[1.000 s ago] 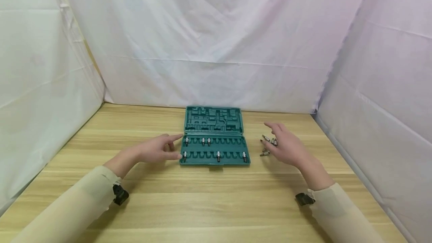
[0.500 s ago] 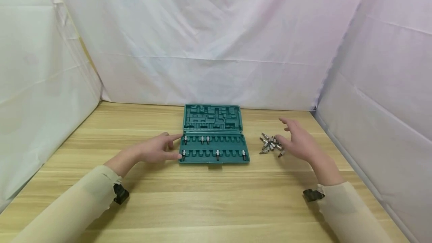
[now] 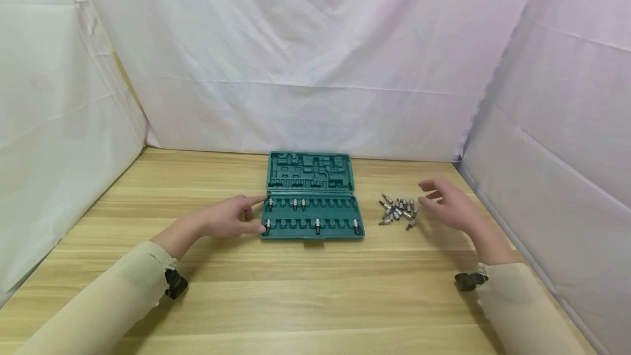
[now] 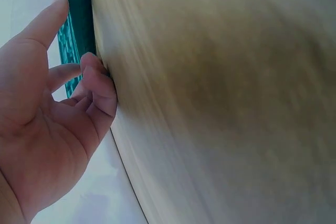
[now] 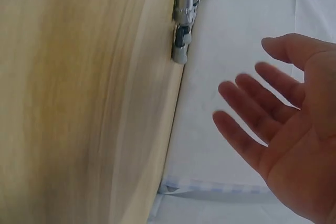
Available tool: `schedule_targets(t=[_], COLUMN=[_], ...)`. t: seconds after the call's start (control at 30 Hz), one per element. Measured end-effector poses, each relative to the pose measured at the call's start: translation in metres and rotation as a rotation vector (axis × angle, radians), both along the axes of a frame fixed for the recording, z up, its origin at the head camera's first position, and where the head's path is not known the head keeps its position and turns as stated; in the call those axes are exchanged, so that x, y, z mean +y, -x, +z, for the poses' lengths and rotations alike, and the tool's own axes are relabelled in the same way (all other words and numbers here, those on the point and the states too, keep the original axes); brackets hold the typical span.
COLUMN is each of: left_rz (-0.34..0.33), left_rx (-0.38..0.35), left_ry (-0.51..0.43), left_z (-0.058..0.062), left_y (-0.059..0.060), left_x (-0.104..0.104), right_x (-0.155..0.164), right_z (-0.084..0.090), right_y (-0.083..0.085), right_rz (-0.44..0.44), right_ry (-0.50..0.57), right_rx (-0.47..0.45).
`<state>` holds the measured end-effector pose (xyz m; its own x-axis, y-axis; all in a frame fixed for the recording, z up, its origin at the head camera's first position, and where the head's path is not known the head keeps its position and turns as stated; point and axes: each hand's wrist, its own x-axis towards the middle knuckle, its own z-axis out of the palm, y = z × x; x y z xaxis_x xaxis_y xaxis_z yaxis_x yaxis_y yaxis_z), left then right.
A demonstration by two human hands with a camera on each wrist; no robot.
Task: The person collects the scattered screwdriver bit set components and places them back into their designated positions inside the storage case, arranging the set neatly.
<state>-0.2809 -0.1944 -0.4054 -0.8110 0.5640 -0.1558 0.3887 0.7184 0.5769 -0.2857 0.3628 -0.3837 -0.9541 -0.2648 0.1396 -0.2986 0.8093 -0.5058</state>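
Teal case (image 3: 312, 210) lies open mid-surface with five bits (image 3: 317, 226) seated; I judge most slots unfilled, the loose bits (image 3: 398, 211) piled just right of it. My left hand (image 3: 228, 219) touches its left edge, fingers relaxed; my right hand (image 3: 451, 207) hovers beside the pile, fingers spread, holding nothing.

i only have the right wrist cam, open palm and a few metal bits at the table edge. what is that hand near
Observer: The right hand hovers open just right of a loose pile of socket bits on the wooden table, touching none.
Operator: where do they go
Observer: An open green tool case lies left of the pile; six bits stand in its slotted tray.
Operator: and the left hand
Observer: The left hand rests at the case's left edge, forefinger and thumb against it.
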Motion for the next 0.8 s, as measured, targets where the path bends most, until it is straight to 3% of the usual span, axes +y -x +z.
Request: schedule_targets(t=[0.4,0.8], left_rz=[0.011,-0.004], left_rx=[-0.008,0.003], left_ry=[0.005,0.006], left_z=[-0.004,-0.003], left_y=[0.001,0.001], left_x=[-0.003,-0.002], right_x=[0.021,0.023], right_z=[-0.006,-0.004], right_y=[-0.002,-0.003], right_rz=[0.010,0.001], right_ry=[0.051,0.087], right_rx=[-0.168,-0.193])
